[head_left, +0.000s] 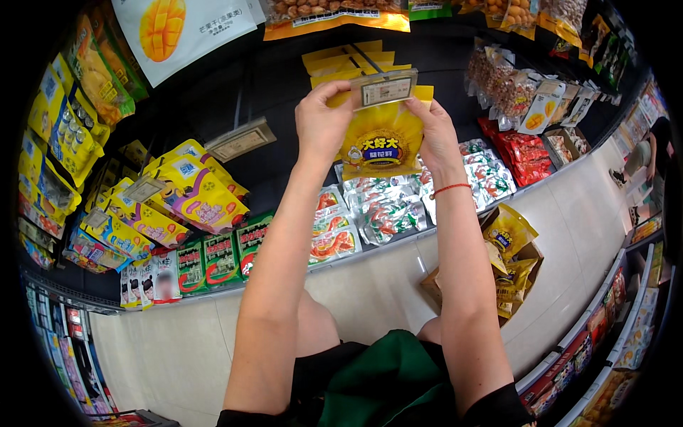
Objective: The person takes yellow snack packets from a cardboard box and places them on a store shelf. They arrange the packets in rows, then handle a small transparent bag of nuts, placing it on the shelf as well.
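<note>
A yellow snack bag (388, 153) hangs upright in front of me at the shelf. My left hand (324, 121) is closed at its upper left corner, partly behind the price tag holder (384, 89). On the bag's upper right edge, my right hand (436, 139) pinches with the thumb in front, close to the tag's right end. A red string circles my right wrist. More yellow bags (348, 62) hang behind on the same metal hook. The tag covers the bag's top edge, so I cannot see how it meets the hook.
An open carton (431, 287) with yellow bags (511, 231) stands on the floor by my right forearm. Silver packs (388, 217) and red packs (523, 156) line the lower shelf. An unused-looking tag hook (240, 139) juts out at left. Another person (644, 156) is at far right.
</note>
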Tool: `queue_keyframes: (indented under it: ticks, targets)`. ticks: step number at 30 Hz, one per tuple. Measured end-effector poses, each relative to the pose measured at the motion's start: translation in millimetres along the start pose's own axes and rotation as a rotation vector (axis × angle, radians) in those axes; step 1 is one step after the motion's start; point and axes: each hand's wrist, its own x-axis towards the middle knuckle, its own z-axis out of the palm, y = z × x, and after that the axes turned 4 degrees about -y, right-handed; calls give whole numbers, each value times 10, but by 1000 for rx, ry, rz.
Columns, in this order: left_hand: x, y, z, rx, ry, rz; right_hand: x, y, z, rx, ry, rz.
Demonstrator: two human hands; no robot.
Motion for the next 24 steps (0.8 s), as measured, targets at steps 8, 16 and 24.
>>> queue_keyframes:
  ticks: [8,16,24]
  targets:
    - [-58,45,84,369,91,296,4,-4,-57,15,-35,-5]
    - [-34,55,81,409,73,377,-10,-20,-75,36,-41,-19]
    - [16,-62,125,162,30,237,8,-41,-136,43,-70,-23]
